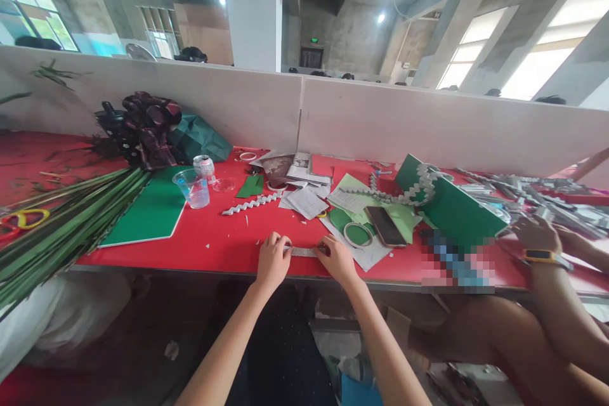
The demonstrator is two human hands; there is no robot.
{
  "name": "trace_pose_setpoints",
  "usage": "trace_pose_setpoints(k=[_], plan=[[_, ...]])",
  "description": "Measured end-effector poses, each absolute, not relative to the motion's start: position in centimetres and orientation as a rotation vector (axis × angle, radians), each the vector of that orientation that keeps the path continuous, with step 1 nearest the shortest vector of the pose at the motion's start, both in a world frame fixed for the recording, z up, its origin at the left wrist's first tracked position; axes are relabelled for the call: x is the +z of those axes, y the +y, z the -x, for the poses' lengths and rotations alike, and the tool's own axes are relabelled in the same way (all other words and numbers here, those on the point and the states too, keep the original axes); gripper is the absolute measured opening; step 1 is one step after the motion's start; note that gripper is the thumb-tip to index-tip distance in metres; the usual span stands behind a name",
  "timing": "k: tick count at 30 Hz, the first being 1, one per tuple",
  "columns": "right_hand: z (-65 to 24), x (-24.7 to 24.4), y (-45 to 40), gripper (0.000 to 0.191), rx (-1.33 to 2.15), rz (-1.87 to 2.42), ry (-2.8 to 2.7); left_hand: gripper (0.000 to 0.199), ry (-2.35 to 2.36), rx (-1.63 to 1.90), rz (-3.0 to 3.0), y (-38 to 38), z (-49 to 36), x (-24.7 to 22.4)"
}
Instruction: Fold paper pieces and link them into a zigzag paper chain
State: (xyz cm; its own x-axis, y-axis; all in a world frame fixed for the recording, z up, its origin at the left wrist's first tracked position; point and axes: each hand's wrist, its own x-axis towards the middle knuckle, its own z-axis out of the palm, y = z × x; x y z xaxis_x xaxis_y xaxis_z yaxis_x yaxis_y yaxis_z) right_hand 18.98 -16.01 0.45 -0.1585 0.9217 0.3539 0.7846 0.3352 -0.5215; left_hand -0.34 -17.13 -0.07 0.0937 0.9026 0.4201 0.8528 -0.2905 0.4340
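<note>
A narrow strip of printed paper [303, 252] lies across the front of the red table between my two hands. My left hand [275, 259] pinches its left end, and my right hand [337, 259] has hold of the right end with thumb and fingers. Beyond my left hand rests a zigzag folded paper chain [252, 204]. Loose printed paper sheets [307, 202] are behind the strip. Near my right hand are a white tape ring [358, 235] and a dark phone [385, 226], both on papers.
Long green leaves [80, 219] and scissors [23, 221] lie left. A plastic cup [193, 189] and a can [204, 169] stand behind a green board [143, 219]. Another folded green board [450, 212] stands right, beside a co-worker's hands [537, 235]. A white partition [380, 117] closes the back.
</note>
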Motion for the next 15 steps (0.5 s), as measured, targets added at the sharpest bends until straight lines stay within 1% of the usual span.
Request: trace_pose_setpoints(k=[10,15], plan=[[-18.65,-0.13,-16.35,0.01,0.268,1.497,-1.915,0.008,1.854,0.947,-2.263,-17.17,0.0,-0.36],[-18.71,-0.38,-16.11,0.012,0.265,1.49,-1.906,0.006,1.875,1.009,-2.227,-17.15,-0.09,-0.39]])
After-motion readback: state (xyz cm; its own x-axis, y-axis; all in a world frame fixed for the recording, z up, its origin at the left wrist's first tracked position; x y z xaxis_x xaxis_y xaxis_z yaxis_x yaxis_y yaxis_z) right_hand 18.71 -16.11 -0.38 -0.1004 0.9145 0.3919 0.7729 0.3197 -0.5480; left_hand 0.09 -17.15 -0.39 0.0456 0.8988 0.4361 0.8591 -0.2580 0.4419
